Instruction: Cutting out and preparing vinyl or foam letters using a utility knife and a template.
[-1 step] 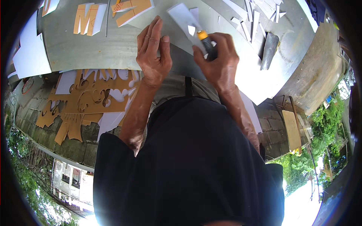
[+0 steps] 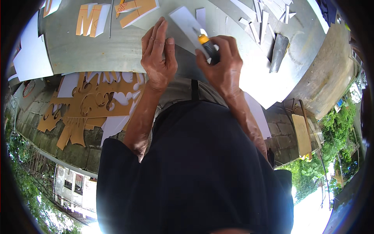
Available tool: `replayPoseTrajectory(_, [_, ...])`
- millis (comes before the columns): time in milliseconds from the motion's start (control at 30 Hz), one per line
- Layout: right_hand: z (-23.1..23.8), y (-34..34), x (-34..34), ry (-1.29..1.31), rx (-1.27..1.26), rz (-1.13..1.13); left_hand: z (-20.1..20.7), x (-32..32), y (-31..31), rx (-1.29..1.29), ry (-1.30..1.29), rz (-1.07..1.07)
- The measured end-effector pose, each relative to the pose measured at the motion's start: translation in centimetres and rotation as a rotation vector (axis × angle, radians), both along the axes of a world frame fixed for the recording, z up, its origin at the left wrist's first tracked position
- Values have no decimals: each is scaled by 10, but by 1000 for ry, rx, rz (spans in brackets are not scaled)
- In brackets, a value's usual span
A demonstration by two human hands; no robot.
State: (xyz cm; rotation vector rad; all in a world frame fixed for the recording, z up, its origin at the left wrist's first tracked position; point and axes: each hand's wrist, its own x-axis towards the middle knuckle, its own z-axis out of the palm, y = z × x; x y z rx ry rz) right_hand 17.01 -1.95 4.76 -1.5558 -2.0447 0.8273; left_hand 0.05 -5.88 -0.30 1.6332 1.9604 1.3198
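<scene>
My right hand point(image 2: 224, 64) is closed round the black and yellow handle of a utility knife point(image 2: 210, 48), its blade pointing up and to the left. A white rectangular strip point(image 2: 184, 24) lies slantwise under the blade and reaches toward that hand; whether the fingers also grip it I cannot tell. My left hand point(image 2: 159, 52) rests on its edge at the near side of the metal-topped table point(image 2: 128, 54), fingers stretched out and thumb apart, holding nothing. A small pale piece point(image 2: 200, 16) lies just beyond the knife.
Tan-faced cut letters point(image 2: 92, 19) and a pencil-like orange tool point(image 2: 118, 11) lie at the far left. White offcuts point(image 2: 265, 23) and a dark curved scrap point(image 2: 279, 52) are at the right. Below the table's left edge, brown cut-out sheets point(image 2: 85, 103) are stacked.
My right hand has shifted slightly left with the knife, and the white strip has slid left too. The small pale piece shows more fully. My left hand has stayed put.
</scene>
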Motion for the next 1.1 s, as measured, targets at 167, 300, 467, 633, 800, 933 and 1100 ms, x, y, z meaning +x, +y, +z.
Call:
replayPoseTrajectory(167, [-13,-10,-11,-15,-33,33,-2,-3,-3,-19,67,-32])
replayPoseTrajectory(300, [-17,-6,-9,21,-14,15,-3,-3,0,-45,154,-81])
replayPoseTrajectory(467, [-14,-12,-6,-61,-44,-69,-5,-3,4,-94,261,-106])
replayPoseTrajectory(633, [-18,-18,-1,-124,-42,-31,-8,-4,9,-130,261,-135])
replayPoseTrajectory(800, [-21,-20,-1,-121,-13,-1,-13,-9,12,-131,292,-155])
replayPoseTrajectory(933, [-19,-21,-3,-130,12,20,-9,-10,15,-171,317,-189])
replayPoseTrajectory(1100, [-20,-22,-5,-125,11,22,-8,-12,15,-208,378,-236])
